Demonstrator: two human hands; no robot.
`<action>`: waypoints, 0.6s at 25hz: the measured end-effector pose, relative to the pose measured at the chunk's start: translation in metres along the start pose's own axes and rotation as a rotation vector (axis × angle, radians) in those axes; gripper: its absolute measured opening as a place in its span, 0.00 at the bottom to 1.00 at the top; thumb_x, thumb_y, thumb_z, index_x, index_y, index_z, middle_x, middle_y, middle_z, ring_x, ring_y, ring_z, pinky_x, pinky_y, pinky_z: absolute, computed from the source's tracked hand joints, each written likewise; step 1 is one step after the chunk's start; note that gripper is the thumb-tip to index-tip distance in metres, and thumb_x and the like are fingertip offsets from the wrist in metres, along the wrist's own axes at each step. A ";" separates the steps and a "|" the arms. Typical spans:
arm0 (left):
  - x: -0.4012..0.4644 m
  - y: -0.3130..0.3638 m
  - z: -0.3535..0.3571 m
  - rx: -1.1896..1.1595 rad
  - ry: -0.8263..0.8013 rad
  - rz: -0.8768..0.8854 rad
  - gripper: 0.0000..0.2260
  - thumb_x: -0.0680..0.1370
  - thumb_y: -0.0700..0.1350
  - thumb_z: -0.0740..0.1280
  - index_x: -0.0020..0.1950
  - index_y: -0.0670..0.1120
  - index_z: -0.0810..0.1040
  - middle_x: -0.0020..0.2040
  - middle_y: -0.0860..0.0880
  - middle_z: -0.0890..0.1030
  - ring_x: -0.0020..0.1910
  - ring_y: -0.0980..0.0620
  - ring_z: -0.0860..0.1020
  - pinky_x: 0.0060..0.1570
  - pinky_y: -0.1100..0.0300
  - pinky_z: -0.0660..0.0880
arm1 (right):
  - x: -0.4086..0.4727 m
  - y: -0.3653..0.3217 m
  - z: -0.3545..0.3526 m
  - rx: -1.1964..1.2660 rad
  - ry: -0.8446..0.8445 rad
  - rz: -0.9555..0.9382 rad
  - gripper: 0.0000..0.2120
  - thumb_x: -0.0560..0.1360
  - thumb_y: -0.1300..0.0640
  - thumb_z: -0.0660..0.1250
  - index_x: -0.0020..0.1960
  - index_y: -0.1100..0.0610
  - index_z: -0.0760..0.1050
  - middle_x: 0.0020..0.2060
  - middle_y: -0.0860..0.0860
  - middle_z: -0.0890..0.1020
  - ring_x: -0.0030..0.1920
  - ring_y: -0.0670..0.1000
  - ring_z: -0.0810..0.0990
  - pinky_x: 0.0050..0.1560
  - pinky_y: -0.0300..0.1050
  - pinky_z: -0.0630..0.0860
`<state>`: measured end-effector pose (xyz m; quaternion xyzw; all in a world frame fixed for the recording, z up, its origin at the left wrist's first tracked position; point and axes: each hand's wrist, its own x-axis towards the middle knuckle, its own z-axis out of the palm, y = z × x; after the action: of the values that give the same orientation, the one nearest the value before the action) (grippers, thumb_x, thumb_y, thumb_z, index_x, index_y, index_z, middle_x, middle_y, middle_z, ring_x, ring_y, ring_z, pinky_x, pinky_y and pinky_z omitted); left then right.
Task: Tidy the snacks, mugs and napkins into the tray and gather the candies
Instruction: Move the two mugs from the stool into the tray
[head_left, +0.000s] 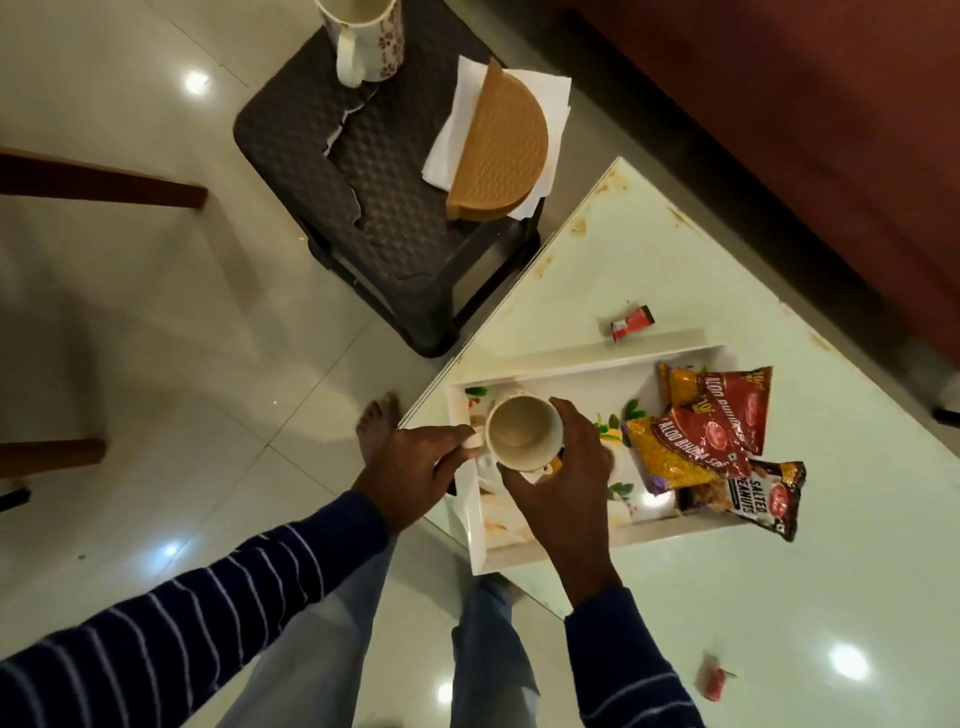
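Both hands hold a cream mug (522, 434) upright over the left end of the white tray (587, 358). My left hand (415, 475) pinches its handle and my right hand (563, 483) wraps its side. Several snack packets (711, 431) lie at the tray's right end, one peanut packet (753, 499) hanging over the rim. A second floral mug (363, 36) and white napkins (550, 98) under a tan half-round holder (498, 145) sit on the dark stool (384, 218). One red candy (631, 322) lies on the table beyond the tray. Another candy (714, 683) lies near the table's front.
The pale glass table (831, 571) has its corner pointing toward the stool. The stool's seat is cracked. A wooden chair leg (104, 182) stands at left and a dark brown cabinet (779, 130) at the upper right. My bare foot (376, 426) rests on the glossy tiled floor.
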<state>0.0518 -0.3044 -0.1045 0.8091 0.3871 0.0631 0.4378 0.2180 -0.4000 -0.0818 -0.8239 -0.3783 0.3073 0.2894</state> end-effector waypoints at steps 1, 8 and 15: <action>0.001 -0.004 0.003 0.011 -0.004 -0.002 0.10 0.78 0.42 0.71 0.57 0.40 0.83 0.44 0.46 0.87 0.41 0.50 0.84 0.45 0.53 0.82 | 0.001 0.003 0.002 0.014 -0.011 0.013 0.34 0.65 0.54 0.82 0.66 0.58 0.72 0.61 0.51 0.79 0.63 0.48 0.76 0.64 0.34 0.71; 0.006 -0.014 0.009 0.026 -0.020 -0.038 0.12 0.79 0.46 0.70 0.61 0.43 0.82 0.52 0.46 0.86 0.49 0.49 0.84 0.51 0.58 0.80 | 0.005 0.001 0.011 -0.024 -0.028 0.060 0.35 0.67 0.49 0.80 0.68 0.60 0.71 0.63 0.54 0.78 0.66 0.51 0.75 0.67 0.47 0.73; 0.017 -0.032 -0.035 -0.020 0.102 -0.127 0.23 0.74 0.61 0.71 0.62 0.48 0.81 0.56 0.51 0.84 0.50 0.64 0.77 0.48 0.71 0.77 | 0.019 -0.021 -0.022 -0.067 -0.034 -0.010 0.48 0.67 0.32 0.71 0.79 0.51 0.57 0.77 0.49 0.62 0.77 0.48 0.60 0.73 0.46 0.62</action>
<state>0.0303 -0.2594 -0.1112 0.7743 0.4587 0.0802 0.4286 0.2348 -0.3789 -0.0582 -0.8258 -0.3973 0.3069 0.2567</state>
